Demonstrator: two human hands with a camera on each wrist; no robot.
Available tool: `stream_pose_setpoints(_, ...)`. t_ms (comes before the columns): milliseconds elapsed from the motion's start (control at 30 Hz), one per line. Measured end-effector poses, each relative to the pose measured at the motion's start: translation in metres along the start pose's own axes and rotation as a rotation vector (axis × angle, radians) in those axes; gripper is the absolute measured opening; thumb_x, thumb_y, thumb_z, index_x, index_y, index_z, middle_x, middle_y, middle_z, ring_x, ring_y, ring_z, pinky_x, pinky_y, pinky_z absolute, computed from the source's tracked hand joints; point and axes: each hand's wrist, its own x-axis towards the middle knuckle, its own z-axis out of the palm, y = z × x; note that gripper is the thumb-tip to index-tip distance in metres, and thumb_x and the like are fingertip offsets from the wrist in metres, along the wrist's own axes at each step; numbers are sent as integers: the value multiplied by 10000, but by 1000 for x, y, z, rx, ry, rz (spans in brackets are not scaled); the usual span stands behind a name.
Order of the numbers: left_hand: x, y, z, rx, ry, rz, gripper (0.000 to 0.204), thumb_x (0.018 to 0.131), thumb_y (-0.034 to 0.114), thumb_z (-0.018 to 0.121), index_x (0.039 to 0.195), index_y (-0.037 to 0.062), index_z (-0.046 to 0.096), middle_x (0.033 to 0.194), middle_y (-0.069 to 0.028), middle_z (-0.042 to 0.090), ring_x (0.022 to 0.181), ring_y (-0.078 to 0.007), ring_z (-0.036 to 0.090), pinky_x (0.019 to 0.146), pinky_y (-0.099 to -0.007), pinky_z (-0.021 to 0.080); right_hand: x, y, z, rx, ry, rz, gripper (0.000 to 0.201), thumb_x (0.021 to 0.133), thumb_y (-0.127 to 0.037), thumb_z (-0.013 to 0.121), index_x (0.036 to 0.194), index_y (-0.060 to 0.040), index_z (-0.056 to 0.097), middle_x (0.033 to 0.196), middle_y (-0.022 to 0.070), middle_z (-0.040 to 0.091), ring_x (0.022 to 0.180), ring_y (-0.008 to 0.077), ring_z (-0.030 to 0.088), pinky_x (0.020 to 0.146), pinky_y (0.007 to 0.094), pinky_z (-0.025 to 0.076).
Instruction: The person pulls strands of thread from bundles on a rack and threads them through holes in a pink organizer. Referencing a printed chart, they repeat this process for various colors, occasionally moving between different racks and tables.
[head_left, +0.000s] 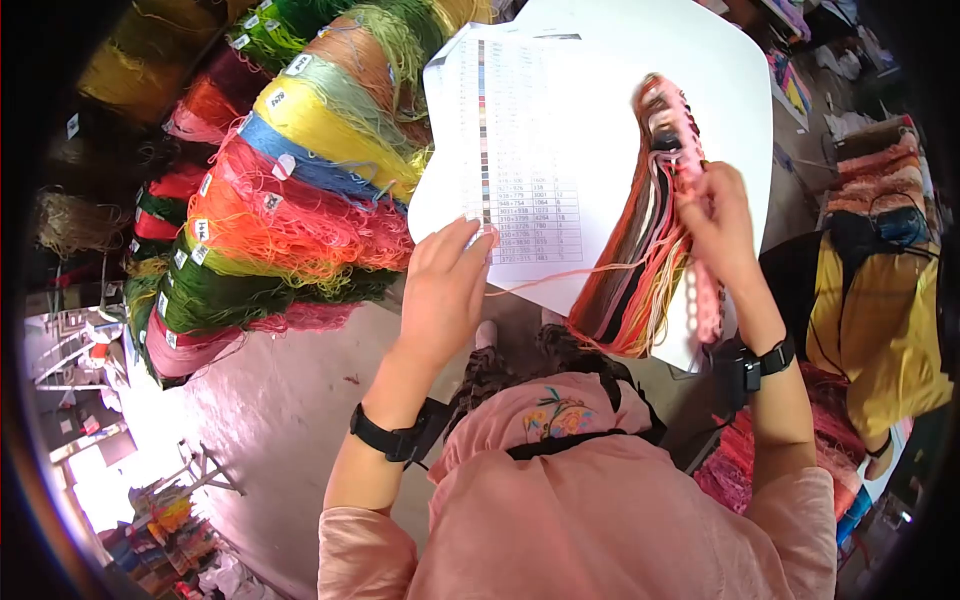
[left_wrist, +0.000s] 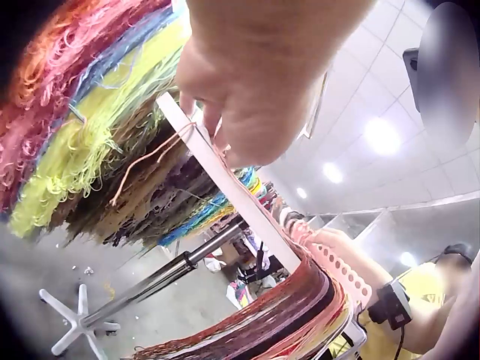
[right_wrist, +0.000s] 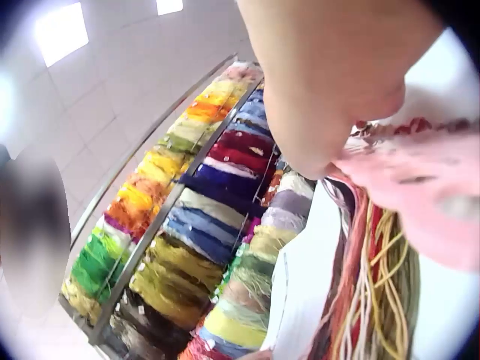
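Note:
On a white round-edged table (head_left: 730, 60) lies a printed colour chart (head_left: 540, 130), a sheet with a column of colour swatches and rows of numbers. My left hand (head_left: 440, 295) rests at the chart's lower left, its fingertips pinching a pink embroidery thread (head_left: 570, 273). That thread runs right to a pink thread holder (head_left: 705, 300), a long strip with holes along its edge. Bundled threads (head_left: 625, 260) in brown, black, red, white and yellow hang from it. My right hand (head_left: 722, 225) grips the holder about its middle. In the left wrist view, the thread's loose end (left_wrist: 127, 176) dangles past the table edge.
Labelled thread hanks (head_left: 310, 190) hang in a thick row to the left, close to the table. More hanks fill a rack (right_wrist: 202, 165). On the right is a person in yellow (head_left: 870, 310), with other hanks (head_left: 870, 180) behind. A wheeled stand base (left_wrist: 79, 319) shows below the table.

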Motion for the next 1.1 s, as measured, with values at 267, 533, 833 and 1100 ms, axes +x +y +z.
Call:
stream_pose_setpoints(267, -22, 12, -3, -141, 119, -122, 156, 679, -12, 626, 832, 2, 598, 1001, -143, 543, 912, -296, 521, 773, -349, 424, -5, -12, 9, -320, -118, -25, 341, 721, -176, 574, 996, -6, 464, 1171, 187, 390, 1013, 335, 395, 842, 414, 317)
stream_pose_setpoints(533, -38, 21, -14, 61, 166, -336, 199, 689, -59, 590, 880, -3, 594, 950, -130, 540, 899, -279, 511, 772, -329, 414, -4, -18, 8, -306, -128, -14, 318, 729, -176, 568, 981, -15, 463, 1166, 187, 396, 993, 325, 402, 845, 410, 308)
stream_pose_setpoints(833, -25, 22, -15, -199, 121, 50, 270, 640, -67, 577, 898, 9, 609, 763, -75, 509, 708, -232, 491, 627, -320, 376, -73, -58, -29, -286, 17, 127, 349, 746, -201, 568, 1050, -49, 491, 1204, 187, 400, 1069, 342, 406, 897, 405, 292)
stream_pose_setpoints(1100, -24, 50, -1, -510, -86, 273, 208, 691, -40, 582, 896, -7, 602, 728, -122, 535, 646, -269, 525, 580, -330, 434, -223, -93, -48, -317, 172, 495, 302, 647, -144, 607, 931, -56, 551, 1140, 180, 446, 1038, 339, 430, 875, 420, 336)
